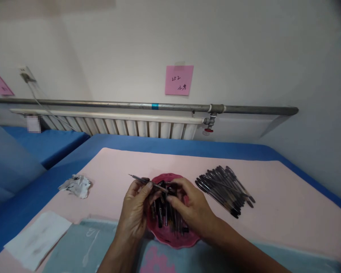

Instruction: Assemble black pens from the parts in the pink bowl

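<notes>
Both hands meet over a pink scalloped basket (173,242) that holds several dark pens and pen parts (166,216). Between them runs a slim uncapped pen (140,179), its thin tip pointing to the upper left. My left hand (135,210) pinches the pen near its middle. At its lower right end, the fingers of my right hand (193,206) are closed on it. To the right of the basket lies a loose pile of capped black pens (223,189), with one lying across the others.
A crumpled, stained tissue (76,185) and a smudged white sheet (38,239) lie at the left. Pink cloth (287,212) covers the blue table (173,142), with a grey-blue towel (82,246) in front. Behind stand a radiator (142,127), a pipe and a red valve (208,130).
</notes>
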### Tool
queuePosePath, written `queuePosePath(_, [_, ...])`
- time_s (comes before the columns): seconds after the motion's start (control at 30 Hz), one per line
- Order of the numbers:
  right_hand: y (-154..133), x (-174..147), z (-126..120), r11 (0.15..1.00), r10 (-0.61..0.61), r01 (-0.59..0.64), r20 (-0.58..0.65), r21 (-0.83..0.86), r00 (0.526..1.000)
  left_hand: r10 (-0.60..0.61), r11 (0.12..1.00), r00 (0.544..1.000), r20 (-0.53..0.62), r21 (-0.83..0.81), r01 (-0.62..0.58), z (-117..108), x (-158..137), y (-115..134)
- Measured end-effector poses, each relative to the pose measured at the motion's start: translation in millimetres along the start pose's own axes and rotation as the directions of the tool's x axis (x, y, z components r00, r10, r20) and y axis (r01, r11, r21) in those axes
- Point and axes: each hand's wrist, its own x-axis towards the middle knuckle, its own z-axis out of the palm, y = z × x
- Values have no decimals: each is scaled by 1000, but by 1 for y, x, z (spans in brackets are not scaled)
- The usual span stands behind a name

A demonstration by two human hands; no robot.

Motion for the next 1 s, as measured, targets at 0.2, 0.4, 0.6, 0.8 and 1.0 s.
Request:
queuePosePath(0.2, [2,-1,-2,995,-78,80,45,-62,996,5,999,1000,8,32,-5,-3,1,0])
queuePosePath(0.4, [3,1,-3,989,-112,118,65,-94,992,26,998,1000,-2,59,-26,-2,1,4])
queuePosePath(0.6, [4,0,-1,987,-125,135,116,-84,985,34,995,999,3,96,-34,-4,2,3])
queuePosePath(0.8, [2,-1,1,998,-56,58,134,-11,989,38,993,999,7,111,-39,-4,0,3])
queuePosePath(1.0, [2,-2,5,973,93,-129,187,190,978,49,990,998,26,130,-52,-5,1,2])
